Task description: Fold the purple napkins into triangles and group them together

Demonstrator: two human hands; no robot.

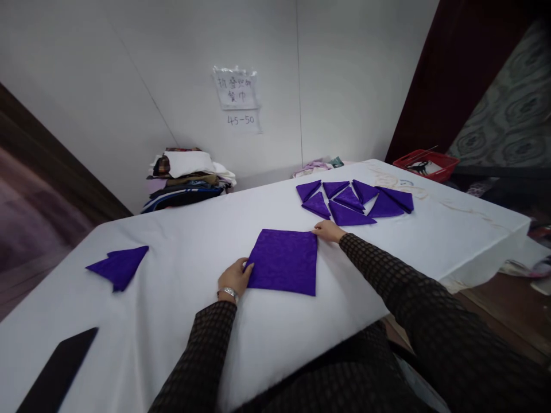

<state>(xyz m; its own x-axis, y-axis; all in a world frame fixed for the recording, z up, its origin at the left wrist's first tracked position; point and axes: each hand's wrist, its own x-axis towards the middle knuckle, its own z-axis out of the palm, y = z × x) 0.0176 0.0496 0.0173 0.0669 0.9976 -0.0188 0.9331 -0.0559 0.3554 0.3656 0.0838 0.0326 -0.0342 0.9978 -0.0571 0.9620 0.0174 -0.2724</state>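
two bare hands, one squarish bit of fabric, and that's the middle of the head view. the purple cloth square (282, 263) lies flat and smooth on the white worktop (185, 321), close to the near edge and roughly halfway along it. it's got a faint tone-on-tone pattern, crisp straight sides and a slanted left side.

left hand (235, 276) has that slanted side pinched between thumb and fingertips, with the other fingers curled in close together. a shiny metal-looking bracelet (228, 294) sits on the wrist. right hand (328, 231) is pinching the far right corner of the square, its other fingers bunched too. both sleeves (387, 269) are dark with a bumpy little check.

toward the worktop's far right corner there's a cluster of folded purple triangles (350, 213), sharp-pointed and layered, some touching or overlapping. over by the left edge lies a separate purple piece (121, 268), jagged and loosely folded. nearer, on that same side, is a flat black strip (58, 370) with straight edges, no idea what it's made of.

just past the far edge is a stack of folded clothes (185, 180), soft and mixed in colour. a red plastic-looking basket (426, 165) sits beyond the right edge, and a paper sign (236, 92) in a clear sleeve is on the smooth pale wall (353, 74).
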